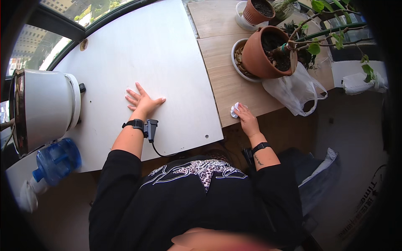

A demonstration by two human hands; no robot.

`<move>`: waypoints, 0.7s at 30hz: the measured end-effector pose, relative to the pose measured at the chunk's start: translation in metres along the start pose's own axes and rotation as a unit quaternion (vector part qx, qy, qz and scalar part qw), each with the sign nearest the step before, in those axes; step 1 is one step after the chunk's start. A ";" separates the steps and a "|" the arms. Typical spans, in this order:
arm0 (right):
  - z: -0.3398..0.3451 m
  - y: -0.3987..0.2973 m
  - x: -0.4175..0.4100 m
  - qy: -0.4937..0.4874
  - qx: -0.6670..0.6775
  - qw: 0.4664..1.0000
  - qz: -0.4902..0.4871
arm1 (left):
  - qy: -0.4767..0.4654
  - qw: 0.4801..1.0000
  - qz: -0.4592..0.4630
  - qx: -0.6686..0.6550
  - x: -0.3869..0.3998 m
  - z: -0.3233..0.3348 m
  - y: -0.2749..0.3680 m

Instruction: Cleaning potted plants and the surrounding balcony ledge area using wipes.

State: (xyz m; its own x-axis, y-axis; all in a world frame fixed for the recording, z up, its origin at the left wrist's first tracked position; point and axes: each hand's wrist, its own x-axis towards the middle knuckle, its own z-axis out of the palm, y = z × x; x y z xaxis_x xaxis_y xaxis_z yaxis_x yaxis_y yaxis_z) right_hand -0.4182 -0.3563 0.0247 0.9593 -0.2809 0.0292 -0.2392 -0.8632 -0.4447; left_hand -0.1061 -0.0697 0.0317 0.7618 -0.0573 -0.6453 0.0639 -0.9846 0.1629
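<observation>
My left hand (141, 99) rests with spread fingers on a white board tabletop (163, 56), holding nothing. A black device on a strap with a cable (151, 130) sits at that wrist. To the right, my right hand (247, 118) presses a crumpled white tissue or cloth (234, 110) against a wood-grain surface (220, 72), close to its front edge. Beyond that hand stands a large terracotta pot (267, 53) with soil and a branching plant, tilted in the view, on a white saucer (237, 69). Next to the pot lies a translucent plastic bag (293, 88).
A big white planter (47, 103) occupies the left side. A blue water bottle (59, 160) lies near it. A smaller terracotta pot (259, 12) stands at the back right. Leafy branches (333, 36) overhang the right side. A window (94, 12) borders the board's far left.
</observation>
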 end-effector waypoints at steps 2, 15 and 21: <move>-0.017 0.004 -0.038 0.007 -0.027 0.999 0.036 | 0.005 1.000 0.000 -0.001 0.000 0.000 -0.001; -0.067 -0.013 -0.015 0.063 -0.031 0.975 0.209 | -0.002 1.000 -0.014 0.014 -0.009 -0.002 -0.005; 0.003 -0.047 0.077 0.118 0.021 0.993 -0.016 | -0.002 1.000 -0.004 0.024 0.000 0.004 -0.001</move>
State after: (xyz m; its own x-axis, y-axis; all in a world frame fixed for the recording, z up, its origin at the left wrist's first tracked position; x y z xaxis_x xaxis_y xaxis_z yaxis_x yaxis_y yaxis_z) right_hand -0.3331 -0.3362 0.0449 0.9032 -0.3489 0.2502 -0.1986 -0.8562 -0.4770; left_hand -0.1087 -0.0698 0.0291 0.7587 -0.0506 -0.6495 0.0387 -0.9917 0.1224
